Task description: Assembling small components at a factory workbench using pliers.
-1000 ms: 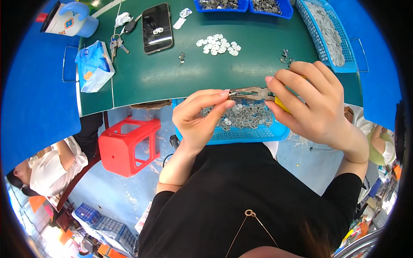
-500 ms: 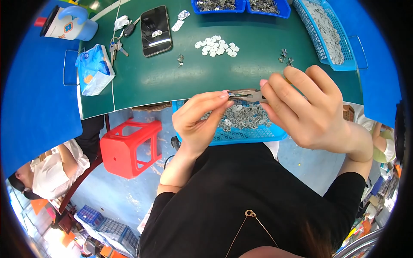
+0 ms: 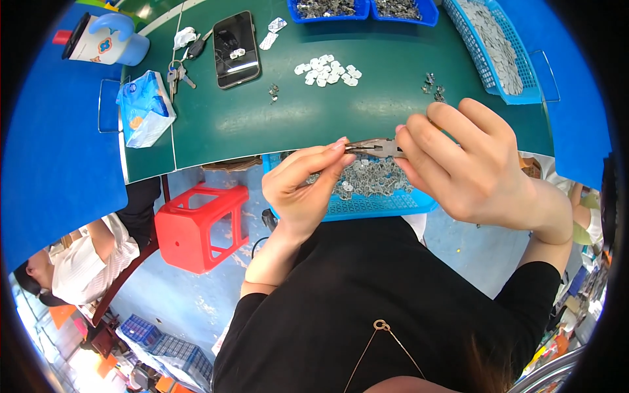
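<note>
- Okay, step in hand reads as plier work on a small dark metal piece [image 3: 349,150], mid-frame, mostly hidden at the left fingertips.
- Left hand [image 3: 298,183]: thumb and index finger look pinched on it.
- Right hand [image 3: 468,167]: fingers closed round tapered grey steel pliers [image 3: 383,148], tips at the piece; handles hidden.
- Next move calls for a steady pinch and squared tips, I'd judge.
- Just below: blue perforated plastic basket [image 3: 377,207], heaped with shiny irregular metal bits [image 3: 373,178].
- Upper centre: flat white angular pieces [image 3: 324,71] on smooth dark-green table [image 3: 229,134].
- Upper right: light-blue lattice plastic basket [image 3: 483,71], thin flat grey pieces [image 3: 493,46].
</note>
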{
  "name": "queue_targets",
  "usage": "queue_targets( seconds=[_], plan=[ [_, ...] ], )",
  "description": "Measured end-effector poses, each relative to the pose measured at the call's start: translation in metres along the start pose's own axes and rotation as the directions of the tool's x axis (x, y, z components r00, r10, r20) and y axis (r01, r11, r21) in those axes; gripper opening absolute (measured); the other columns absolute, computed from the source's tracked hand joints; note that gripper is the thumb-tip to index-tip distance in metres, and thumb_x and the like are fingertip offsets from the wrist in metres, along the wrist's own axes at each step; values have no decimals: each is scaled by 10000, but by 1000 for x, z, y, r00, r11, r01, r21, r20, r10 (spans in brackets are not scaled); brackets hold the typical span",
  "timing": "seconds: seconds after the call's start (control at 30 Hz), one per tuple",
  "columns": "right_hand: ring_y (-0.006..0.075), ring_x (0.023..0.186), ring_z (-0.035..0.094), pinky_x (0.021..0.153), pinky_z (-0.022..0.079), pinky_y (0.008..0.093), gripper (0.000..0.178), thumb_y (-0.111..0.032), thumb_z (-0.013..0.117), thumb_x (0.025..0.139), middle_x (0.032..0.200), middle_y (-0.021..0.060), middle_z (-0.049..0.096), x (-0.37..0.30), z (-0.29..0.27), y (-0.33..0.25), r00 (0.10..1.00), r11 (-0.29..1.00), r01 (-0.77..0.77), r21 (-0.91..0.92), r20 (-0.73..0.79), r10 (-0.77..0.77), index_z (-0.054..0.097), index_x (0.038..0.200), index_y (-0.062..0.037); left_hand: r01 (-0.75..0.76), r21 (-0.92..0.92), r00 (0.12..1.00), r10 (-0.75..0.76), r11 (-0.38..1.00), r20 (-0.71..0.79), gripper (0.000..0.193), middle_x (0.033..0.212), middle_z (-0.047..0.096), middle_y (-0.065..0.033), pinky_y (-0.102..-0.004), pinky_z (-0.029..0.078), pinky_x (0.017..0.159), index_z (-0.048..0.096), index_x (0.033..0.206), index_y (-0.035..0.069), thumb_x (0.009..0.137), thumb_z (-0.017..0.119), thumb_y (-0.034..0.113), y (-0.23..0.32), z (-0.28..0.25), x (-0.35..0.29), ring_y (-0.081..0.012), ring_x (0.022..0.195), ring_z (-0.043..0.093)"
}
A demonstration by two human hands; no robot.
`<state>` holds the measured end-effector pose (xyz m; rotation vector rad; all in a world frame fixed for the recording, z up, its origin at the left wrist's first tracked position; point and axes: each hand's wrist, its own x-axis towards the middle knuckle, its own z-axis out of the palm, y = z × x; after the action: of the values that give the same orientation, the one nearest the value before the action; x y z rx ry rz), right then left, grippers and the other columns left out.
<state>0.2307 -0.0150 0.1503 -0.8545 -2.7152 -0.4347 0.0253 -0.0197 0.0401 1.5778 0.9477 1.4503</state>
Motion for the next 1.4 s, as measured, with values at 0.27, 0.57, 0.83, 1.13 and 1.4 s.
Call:
queue_targets(
  seconds=[0.27, 0.57, 0.83, 1.13, 1.4],
  plan=[
    [255, 745, 559, 535, 406, 330, 287, -97, 712, 611, 840, 132, 576, -5, -7, 0, 998, 1000, -11, 25, -58, 13, 638, 843, 55, -148, -19, 989, 149, 989, 12, 268, 881, 697, -140, -265, 555, 724, 687, 909, -3, 681, 723, -138, -1, 1, 1, -198, 831, 690],
    [263, 736, 555, 524, 398, 327, 295, -93, 707, 641, 850, 137, 585, -14, -14, -1, 993, 996, 30, -79, -115, -39, 649, 884, 64, -238, 53, 971, 235, 970, 45, 270, 881, 692, -133, -255, 562, 695, 690, 916, 10, 682, 738, -117, 4, 2, -1, -207, 832, 692],
    [259, 723, 555, 511, 382, 320, 254, -92, 696, 657, 823, 132, 581, -21, -22, -12, 994, 995, 34, -96, -97, -43, 641, 850, 64, -233, 57, 972, 230, 971, 46, 249, 849, 692, -135, -266, 564, 690, 685, 894, 2, 683, 737, -120, 13, 7, -9, -219, 820, 695],
    [268, 761, 563, 567, 423, 353, 279, -123, 701, 620, 864, 103, 578, -40, -23, -26, 980, 994, -103, -41, -177, 94, 638, 852, 18, -197, -19, 980, 197, 980, 2, 233, 869, 690, -144, -257, 549, 699, 674, 876, -14, 679, 739, -120, 10, 12, -25, -198, 810, 685],
    [272, 816, 611, 703, 482, 350, 242, -258, 692, 776, 861, 114, 630, -106, 39, 23, 632, 648, -683, 337, -171, 756, 687, 898, -50, 4, 343, 917, -140, 939, 374, 217, 861, 672, -100, -260, 517, 675, 679, 939, 12, 733, 746, 19, -30, 11, -50, -188, 749, 666]
  ],
)
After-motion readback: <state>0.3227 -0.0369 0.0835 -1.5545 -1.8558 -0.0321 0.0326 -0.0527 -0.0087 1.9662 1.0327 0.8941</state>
